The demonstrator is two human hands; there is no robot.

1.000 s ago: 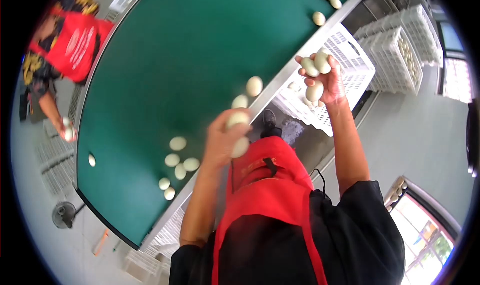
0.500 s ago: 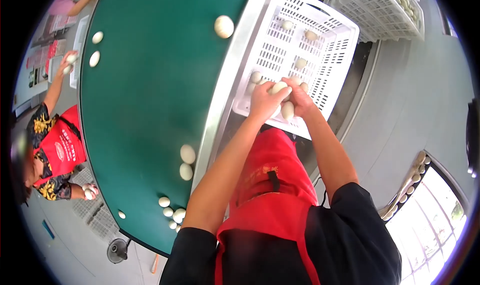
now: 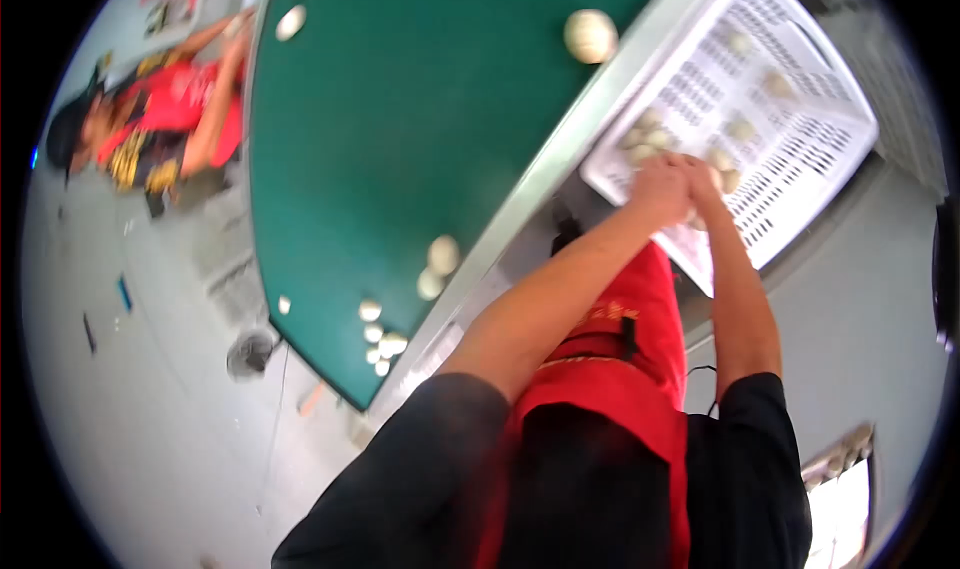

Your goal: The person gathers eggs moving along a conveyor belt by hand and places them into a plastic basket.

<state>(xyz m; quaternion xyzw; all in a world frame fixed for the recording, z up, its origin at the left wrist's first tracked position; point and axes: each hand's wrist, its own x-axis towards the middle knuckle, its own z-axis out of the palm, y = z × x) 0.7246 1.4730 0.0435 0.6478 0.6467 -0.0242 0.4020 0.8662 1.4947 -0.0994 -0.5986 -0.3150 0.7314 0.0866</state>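
Over the near end of a white slotted plastic crate (image 3: 815, 194), my two hands are close together and blurred. My left hand (image 3: 660, 193) is closed with its fingers curled, and what it holds is hidden. Against it, my right hand (image 3: 703, 181) is closed too, with a pale egg (image 3: 697, 222) partly showing beneath the fingers. Beyond my left hand, several eggs (image 3: 648, 134) lie clustered in the crate. Others sit beside my right hand (image 3: 722, 159) and farther in, including a brownish egg (image 3: 777, 84).
Left of the crate runs a green table (image 3: 400, 139) with a metal edge (image 3: 540, 169). It bears a large egg (image 3: 591, 36) near the edge and several eggs (image 3: 385, 344) at the near corner. Across it stands a co-worker (image 3: 180, 119) in a red apron. Stacked crates (image 3: 890, 89) are at far right.
The view has swung, so the crate appears farther right and the co-worker higher. My hands have drawn closer together over the crate. More eggs show in the cluster beyond my left hand.
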